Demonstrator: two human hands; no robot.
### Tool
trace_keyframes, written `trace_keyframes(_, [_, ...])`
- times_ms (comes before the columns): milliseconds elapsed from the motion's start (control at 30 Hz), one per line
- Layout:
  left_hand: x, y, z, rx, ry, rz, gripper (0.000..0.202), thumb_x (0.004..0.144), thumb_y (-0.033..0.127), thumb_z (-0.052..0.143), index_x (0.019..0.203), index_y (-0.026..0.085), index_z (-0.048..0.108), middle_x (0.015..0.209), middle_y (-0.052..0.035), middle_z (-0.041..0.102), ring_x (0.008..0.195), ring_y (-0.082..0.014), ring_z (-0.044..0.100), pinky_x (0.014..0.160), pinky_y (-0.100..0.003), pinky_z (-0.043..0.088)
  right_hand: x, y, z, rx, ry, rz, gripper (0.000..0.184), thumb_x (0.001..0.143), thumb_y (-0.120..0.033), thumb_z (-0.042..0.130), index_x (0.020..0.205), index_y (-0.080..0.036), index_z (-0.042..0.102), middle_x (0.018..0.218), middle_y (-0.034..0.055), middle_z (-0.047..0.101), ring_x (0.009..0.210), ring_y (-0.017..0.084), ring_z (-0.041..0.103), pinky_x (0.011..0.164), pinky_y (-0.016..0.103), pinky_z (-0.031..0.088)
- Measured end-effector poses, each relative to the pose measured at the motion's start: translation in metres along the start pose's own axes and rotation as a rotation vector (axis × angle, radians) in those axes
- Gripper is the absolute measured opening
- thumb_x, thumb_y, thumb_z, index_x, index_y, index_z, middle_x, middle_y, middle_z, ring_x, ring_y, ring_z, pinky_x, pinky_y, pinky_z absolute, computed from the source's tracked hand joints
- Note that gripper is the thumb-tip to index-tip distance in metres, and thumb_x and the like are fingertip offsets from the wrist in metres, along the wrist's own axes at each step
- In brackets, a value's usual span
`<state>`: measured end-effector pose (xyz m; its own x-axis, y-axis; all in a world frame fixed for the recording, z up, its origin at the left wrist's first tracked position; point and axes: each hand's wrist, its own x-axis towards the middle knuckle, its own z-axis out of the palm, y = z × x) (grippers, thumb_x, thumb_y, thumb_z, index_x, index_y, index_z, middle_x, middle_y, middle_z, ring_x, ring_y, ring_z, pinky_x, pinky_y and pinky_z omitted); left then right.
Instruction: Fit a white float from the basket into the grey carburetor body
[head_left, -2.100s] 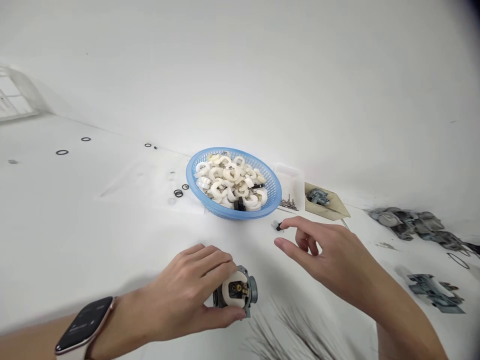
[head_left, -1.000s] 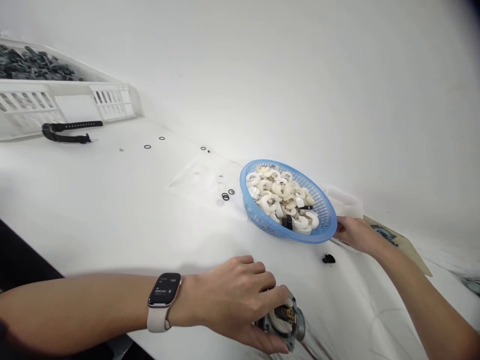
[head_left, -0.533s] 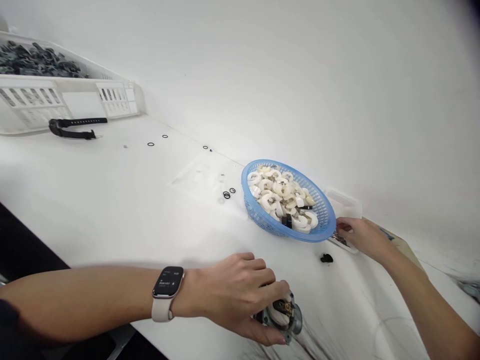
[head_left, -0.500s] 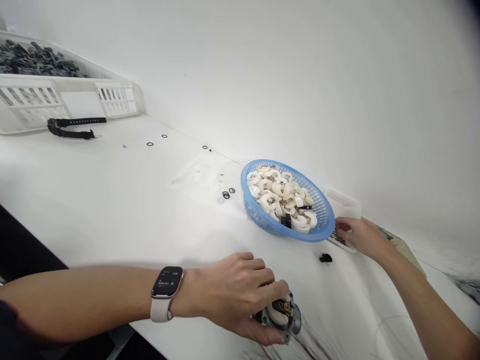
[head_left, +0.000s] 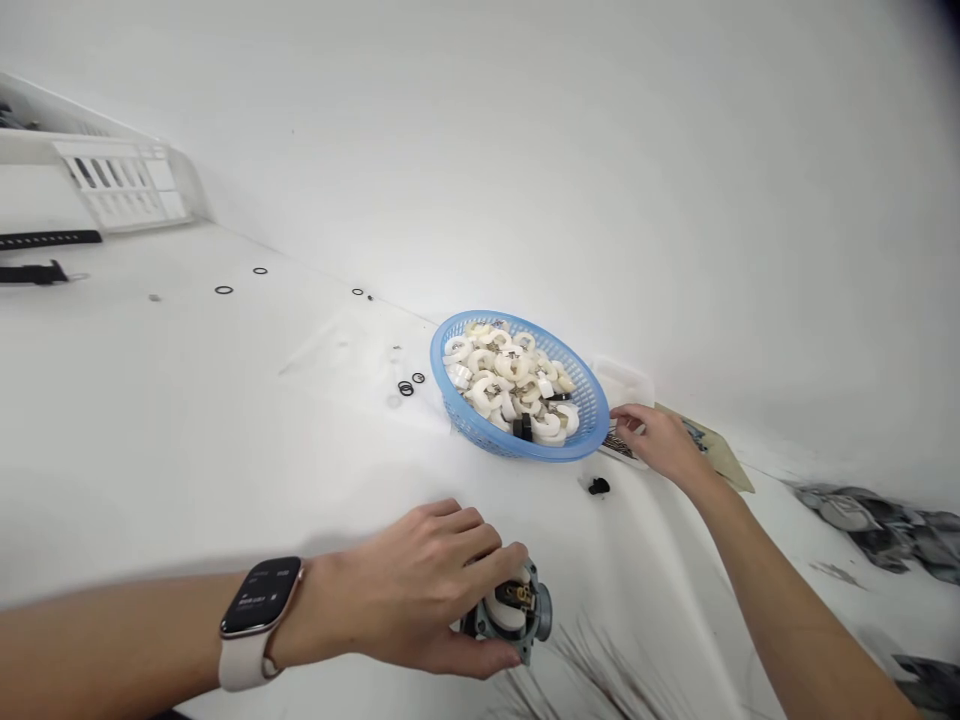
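My left hand (head_left: 442,590) is closed round a carburetor (head_left: 541,612), a grey metal body with a white float and a brass part showing in its open side. My right hand (head_left: 660,443) reaches over a small white tray (head_left: 622,380) of thin brownish metal pieces (head_left: 619,443). Its thumb and fingers are drawn together at the tray; whatever is between them is too small to make out. Beside that hand stands a blue plastic basket (head_left: 517,450) heaped with white and cream C-shaped floats (head_left: 510,365), a few black pieces among them.
A small black part (head_left: 598,486) lies in front of the basket. Black O-rings (head_left: 406,388) are scattered to its left. A white bin (head_left: 142,185) and a black watch strap (head_left: 49,238) are far left. More grey metal bodies (head_left: 862,515) lie at right, near a tan sheet (head_left: 720,455).
The view has swung right, so everything sits further left and more metal bodies show at right. My left hand keeps the carburetor; my right hand stays at the tray.
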<state>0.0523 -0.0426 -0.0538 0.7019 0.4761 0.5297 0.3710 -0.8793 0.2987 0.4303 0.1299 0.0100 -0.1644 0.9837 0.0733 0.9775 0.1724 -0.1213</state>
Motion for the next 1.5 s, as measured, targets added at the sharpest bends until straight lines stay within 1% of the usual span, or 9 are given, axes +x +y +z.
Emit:
trace_keyframes(133, [0.0,0.0,0.0,-0.011,0.004,0.0,0.058,0.102,0.06,0.067,0.138,0.016,0.055,0.096,-0.0041,0.074,0.08,-0.0231,0.072,0.078,-0.04,0.059,-0.003,0.002,0.001,0.042,0.002,0.007,0.028,0.104,-0.046,0.069,0.112,-0.02,0.074,0.101,0.0034,0.077,0.092,0.021,0.073,0.09,0.043,0.059])
trace_keyframes(267, [-0.001,0.001,0.001,-0.022,0.008,-0.006,0.057,0.102,0.058,0.067,0.139,0.017,0.054,0.098,-0.0041,0.074,0.081,-0.0232,0.073,0.08,-0.041,0.06,-0.009,-0.003,-0.004,0.099,0.044,0.012,0.022,0.101,-0.035,0.062,0.109,-0.021,0.076,0.099,0.0048,0.079,0.089,0.022,0.071,0.088,0.041,0.056])
trace_keyframes(500, [-0.001,0.003,0.001,-0.072,0.055,-0.065,0.056,0.094,0.055,0.077,0.131,0.019,0.057,0.096,-0.0024,0.073,0.081,-0.0233,0.072,0.079,-0.039,0.058,-0.046,-0.025,-0.033,0.24,0.015,-0.011,0.029,0.09,-0.038,0.055,0.103,-0.025,0.078,0.068,-0.0011,0.065,0.063,0.021,0.061,0.065,0.036,0.052])
trace_keyframes(633, [0.001,0.004,0.0,-0.143,0.05,-0.107,0.05,0.092,0.054,0.078,0.125,0.021,0.06,0.098,-0.0015,0.073,0.083,-0.0234,0.073,0.079,-0.039,0.057,-0.089,-0.057,-0.036,0.357,-0.096,-0.081,0.033,0.096,-0.05,0.06,0.111,-0.027,0.079,0.076,0.0017,0.072,0.078,0.025,0.071,0.074,0.037,0.06])
trace_keyframes(733, [0.001,0.005,-0.002,-0.191,0.029,-0.148,0.036,0.096,0.044,0.074,0.123,0.023,0.063,0.102,-0.0021,0.075,0.087,-0.0243,0.074,0.081,-0.04,0.057,-0.123,-0.094,-0.028,0.497,-0.279,-0.118,0.024,0.099,-0.044,0.064,0.112,-0.03,0.079,0.085,0.0023,0.076,0.083,0.024,0.072,0.075,0.035,0.06])
trace_keyframes(833, [0.001,0.008,-0.005,-0.229,0.004,-0.196,0.027,0.097,0.04,0.07,0.118,0.024,0.065,0.098,-0.0016,0.075,0.083,-0.0242,0.072,0.078,-0.04,0.057,-0.143,-0.127,-0.018,0.62,-0.326,-0.216,0.02,0.099,-0.03,0.062,0.11,-0.031,0.078,0.093,0.0007,0.076,0.082,0.02,0.068,0.079,0.033,0.059])
trace_keyframes(933, [0.002,0.012,-0.008,-0.247,-0.001,-0.231,0.026,0.097,0.04,0.073,0.116,0.025,0.065,0.098,-0.0009,0.076,0.083,-0.0231,0.073,0.076,-0.037,0.057,-0.149,-0.144,-0.008,0.758,-0.319,-0.278,0.023,0.096,-0.021,0.061,0.111,-0.029,0.076,0.088,-0.0013,0.072,0.08,0.018,0.064,0.079,0.031,0.057])
trace_keyframes(1133, [0.004,0.015,-0.007,-0.264,-0.002,-0.26,0.032,0.094,0.036,0.08,0.12,0.025,0.064,0.101,0.0011,0.075,0.086,-0.0204,0.072,0.078,-0.033,0.058,-0.148,-0.15,0.006,0.973,-0.318,-0.248,0.021,0.097,-0.019,0.06,0.112,-0.026,0.074,0.089,-0.0015,0.071,0.081,0.016,0.062,0.079,0.03,0.054])
trace_keyframes(1500, [0.002,0.014,-0.008,-0.261,-0.03,-0.247,0.029,0.096,0.036,0.078,0.119,0.026,0.065,0.108,0.0018,0.076,0.094,-0.022,0.075,0.089,-0.035,0.058,-0.15,-0.152,0.005,1.003,-0.338,-0.3,0.028,0.099,-0.018,0.063,0.121,-0.03,0.073,0.091,-0.0018,0.07,0.079,0.015,0.06,0.078,0.03,0.054])
